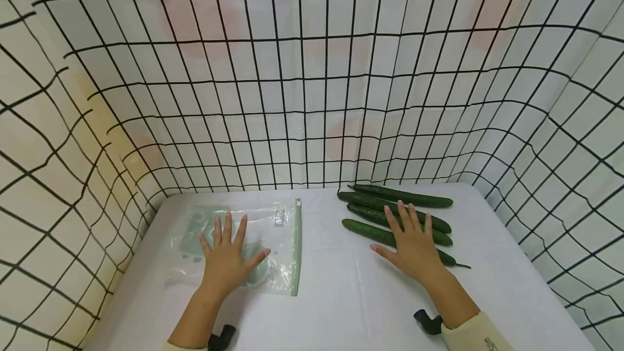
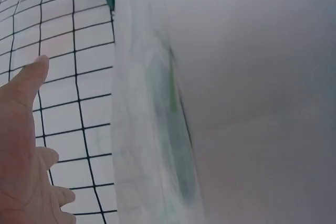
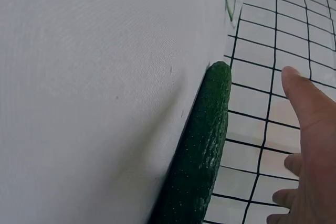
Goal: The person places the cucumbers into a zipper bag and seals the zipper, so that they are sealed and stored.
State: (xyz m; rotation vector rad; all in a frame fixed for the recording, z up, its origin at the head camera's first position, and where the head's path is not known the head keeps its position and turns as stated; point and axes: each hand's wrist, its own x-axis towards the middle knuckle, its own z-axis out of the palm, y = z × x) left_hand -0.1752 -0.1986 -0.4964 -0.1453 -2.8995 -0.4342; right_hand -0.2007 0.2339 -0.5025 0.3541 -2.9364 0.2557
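Observation:
Over a clear zip bag (image 1: 280,253) with a green zip strip and green printing, my left hand (image 1: 225,261) is held with its fingers spread. The bag lies flat on the left of the table. My right hand (image 1: 413,245) is spread in the same way over several long green cucumbers (image 1: 372,232), partly covering the nearest ones. In the right wrist view one cucumber (image 3: 197,156) lies on the white cloth beside that hand, apart from the thumb. The left wrist view shows the bag (image 2: 170,135) blurred, with the left thumb away from it. Neither hand grips anything.
A white cloth covers the table (image 1: 331,297). Black wire-grid lines (image 1: 302,80) on pale walls stand at the back and both sides. A black wrist mount (image 1: 428,322) is by the right forearm, another (image 1: 222,337) by the left.

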